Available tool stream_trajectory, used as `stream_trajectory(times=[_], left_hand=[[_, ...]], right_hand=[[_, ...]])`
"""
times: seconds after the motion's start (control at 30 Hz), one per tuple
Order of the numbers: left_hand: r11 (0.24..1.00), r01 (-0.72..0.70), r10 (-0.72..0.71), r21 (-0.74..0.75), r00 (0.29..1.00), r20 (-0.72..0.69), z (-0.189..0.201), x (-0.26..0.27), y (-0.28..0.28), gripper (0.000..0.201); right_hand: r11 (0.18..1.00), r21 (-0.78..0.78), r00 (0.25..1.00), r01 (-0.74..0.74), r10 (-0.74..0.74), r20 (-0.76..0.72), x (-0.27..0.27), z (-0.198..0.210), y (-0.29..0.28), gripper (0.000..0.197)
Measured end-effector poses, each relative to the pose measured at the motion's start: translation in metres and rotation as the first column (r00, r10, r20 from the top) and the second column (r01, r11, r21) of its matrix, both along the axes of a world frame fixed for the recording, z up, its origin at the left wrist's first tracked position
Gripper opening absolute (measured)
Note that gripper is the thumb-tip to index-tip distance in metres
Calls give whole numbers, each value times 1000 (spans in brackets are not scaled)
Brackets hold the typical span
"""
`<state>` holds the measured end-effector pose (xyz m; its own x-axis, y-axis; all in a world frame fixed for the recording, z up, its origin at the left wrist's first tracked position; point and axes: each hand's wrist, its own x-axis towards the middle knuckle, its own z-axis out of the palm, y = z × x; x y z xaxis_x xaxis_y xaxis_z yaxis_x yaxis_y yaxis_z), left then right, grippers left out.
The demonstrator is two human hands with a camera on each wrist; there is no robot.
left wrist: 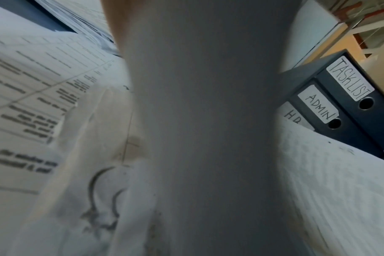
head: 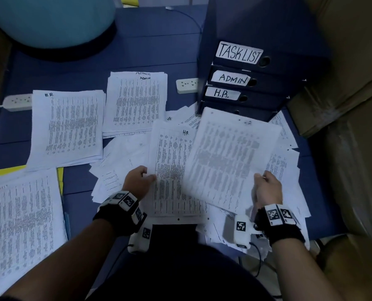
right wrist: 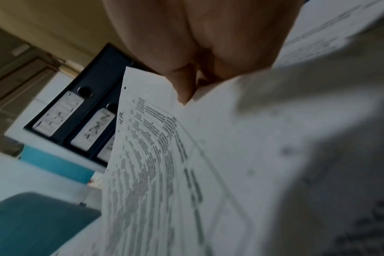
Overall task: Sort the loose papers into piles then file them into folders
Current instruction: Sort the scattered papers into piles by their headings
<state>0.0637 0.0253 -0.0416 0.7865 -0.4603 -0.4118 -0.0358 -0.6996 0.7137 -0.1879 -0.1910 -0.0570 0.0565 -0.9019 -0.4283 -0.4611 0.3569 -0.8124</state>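
Observation:
Loose printed papers (head: 120,161) lie scattered on the blue floor in front of me. My left hand (head: 140,180) pinches the left edge of a sheet marked HR (head: 170,168), thumb on top. My right hand (head: 267,185) holds a blurred sheet (head: 230,157) by its lower right corner, lifted over the heap. In the right wrist view my right hand's fingers (right wrist: 197,43) pinch that paper (right wrist: 296,138). Sorted piles lie to the left: H.R. (head: 65,127), Admin (head: 135,103) and Tasklist (head: 22,224). Dark binders labelled TASKLIST (head: 239,53), ADMIN (head: 232,79) and H.R. (head: 222,93) are stacked at the upper right.
Two white power strips (head: 18,102) (head: 187,85) lie on the floor behind the piles. A teal round seat (head: 50,20) stands at the far left. Cardboard boxes (head: 354,83) wall in the right side. A yellow folder edge (head: 5,170) shows under the Tasklist pile.

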Motion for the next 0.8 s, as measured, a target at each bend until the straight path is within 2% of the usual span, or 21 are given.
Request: stream_trajectory(times=[0.13,0.23,0.33,0.43,0.5,0.57,0.63,0.67,0.73,0.8], left_hand=[[992,-74,70,-99,996,-49,9,-7,-5,40],[994,34,-30,-101,999,35,11,-9,-7,35],[985,135,-115,-111,979,166,20,-11,-7,40],[959,168,-117,-228,968,222,39,-15,-6,31],[933,210,-147,-293,964,224,55,-17,-5,28],[880,201,-165,-430,979,120,71,-18,-3,29],[827,138,-172,-545,985,-13,85,-16,2,40],[815,125,-172,-566,985,-30,88,-14,6,47],[825,119,-151,-553,988,-12,92,-7,13,59],[838,95,-106,-537,994,11,92,0,19,58]], right_hand=[[973,102,978,-205,200,54,28,-2,23,31],[941,146,952,-305,295,86,43,-3,37,25],[927,168,942,-335,323,95,48,0,44,24],[934,149,942,-324,304,144,48,14,41,7],[945,136,941,-299,268,207,48,23,38,22],[949,150,928,-277,224,299,48,25,33,36],[934,158,910,-321,258,324,49,28,32,55],[927,167,898,-335,260,355,51,30,33,58],[916,172,852,-363,252,459,58,40,38,43],[914,104,801,-392,283,527,66,57,41,25]])
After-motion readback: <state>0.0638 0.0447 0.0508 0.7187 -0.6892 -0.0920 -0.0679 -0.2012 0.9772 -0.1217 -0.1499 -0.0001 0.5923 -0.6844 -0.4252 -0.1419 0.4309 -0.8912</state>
